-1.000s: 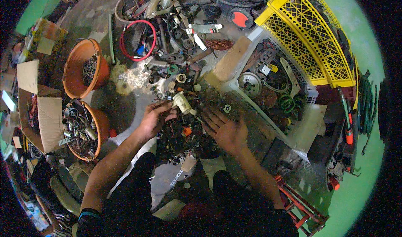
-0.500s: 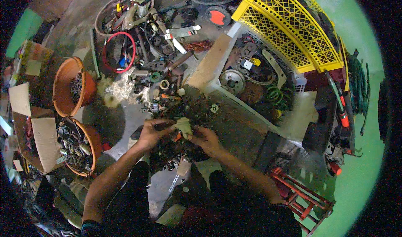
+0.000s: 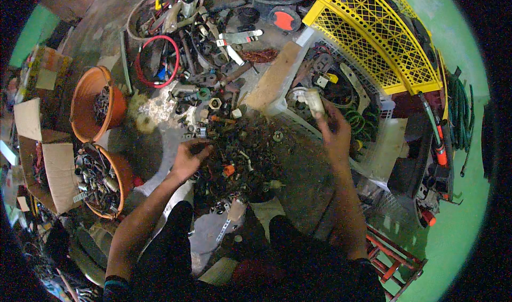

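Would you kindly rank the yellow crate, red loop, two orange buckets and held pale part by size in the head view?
Yellow crate
Upper bucket, lower bucket: too alike to rank
Red loop
Pale part

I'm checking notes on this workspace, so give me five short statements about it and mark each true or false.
1. The right hand holds a pale part. True.
2. The left hand is over the white crate. False: the left hand is at the pile of small parts, well left of the white crate.
3. Green coils lie in the white crate. True.
4. The red loop is inside the yellow crate. False: the red loop lies well to the left of the yellow crate.
5. Two orange buckets are to the left of the left hand. True.
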`<state>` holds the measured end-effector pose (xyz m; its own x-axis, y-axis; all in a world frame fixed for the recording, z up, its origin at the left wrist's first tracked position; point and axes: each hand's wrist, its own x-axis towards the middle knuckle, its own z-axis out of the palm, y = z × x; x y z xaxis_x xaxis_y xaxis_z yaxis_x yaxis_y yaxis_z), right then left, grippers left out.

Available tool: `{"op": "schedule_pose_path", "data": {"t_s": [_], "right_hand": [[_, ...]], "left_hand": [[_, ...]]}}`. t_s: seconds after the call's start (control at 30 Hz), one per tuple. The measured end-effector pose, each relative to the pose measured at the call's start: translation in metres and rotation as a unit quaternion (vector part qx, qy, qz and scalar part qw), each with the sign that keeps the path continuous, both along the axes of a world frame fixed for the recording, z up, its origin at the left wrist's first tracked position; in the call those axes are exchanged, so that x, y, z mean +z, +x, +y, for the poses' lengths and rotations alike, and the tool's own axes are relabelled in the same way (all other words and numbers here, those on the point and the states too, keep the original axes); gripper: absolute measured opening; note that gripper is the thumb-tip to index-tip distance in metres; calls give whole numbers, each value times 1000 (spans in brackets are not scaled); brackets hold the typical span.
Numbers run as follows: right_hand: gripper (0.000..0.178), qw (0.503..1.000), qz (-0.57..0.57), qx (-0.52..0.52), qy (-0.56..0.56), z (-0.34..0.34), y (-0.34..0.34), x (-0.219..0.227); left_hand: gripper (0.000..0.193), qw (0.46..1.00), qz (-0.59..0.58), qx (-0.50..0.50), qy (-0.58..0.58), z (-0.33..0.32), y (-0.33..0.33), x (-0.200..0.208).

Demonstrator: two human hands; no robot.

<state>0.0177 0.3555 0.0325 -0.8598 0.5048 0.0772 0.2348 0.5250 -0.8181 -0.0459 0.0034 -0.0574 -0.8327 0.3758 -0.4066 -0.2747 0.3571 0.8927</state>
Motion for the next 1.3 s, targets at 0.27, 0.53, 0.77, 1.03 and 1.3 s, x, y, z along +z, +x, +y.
{"op": "schedule_pose_path", "data": {"t_s": [0.27, 0.53, 0.77, 1.03, 1.3], "right_hand": [[26, 991, -2, -18, 132, -28, 47, -29], [43, 934, -195, 287, 89, -91, 27, -88], [57, 890, -207, 361, 184, -111, -5, -103], [35, 928, -135, 300, 172, -89, 14, -152], [35, 972, -63, 219, 54, -94, 22, -130]], "left_hand": [[29, 994, 74, -12, -85, -12, -12, -2], [46, 963, 167, -50, -206, -24, -10, -33], [50, 956, 86, -119, -255, -42, -6, -51], [49, 984, 84, -65, -144, -30, -1, -19], [42, 993, 88, -46, -56, -29, 0, -22]]}}
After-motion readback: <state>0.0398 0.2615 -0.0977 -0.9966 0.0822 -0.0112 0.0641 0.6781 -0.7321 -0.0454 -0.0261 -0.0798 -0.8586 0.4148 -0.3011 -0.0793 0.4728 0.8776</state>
